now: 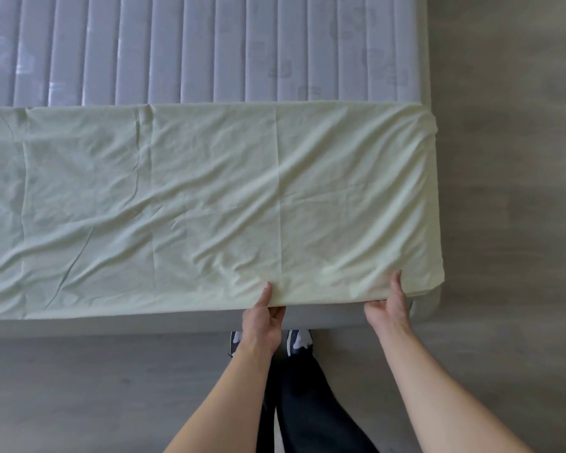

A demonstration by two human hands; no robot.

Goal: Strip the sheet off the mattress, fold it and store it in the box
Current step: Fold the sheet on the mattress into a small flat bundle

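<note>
On grey wood floor [504, 158] — ribbed mattress [209, 50], pale green sheet [209, 197] folded.

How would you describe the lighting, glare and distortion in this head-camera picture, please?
Head view: soft, even daylight; bright glare patches on the bare mattress at far left; wide-angle bowing along the sheet edges; both the left hand and right hand sharp, with only faint shadows beneath.

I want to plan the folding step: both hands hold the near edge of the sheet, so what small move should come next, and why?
Probably carry the near edge away toward the far edge: both hands, left and right, pinch the sheet, which lies as a wide band across the mattress.
</note>
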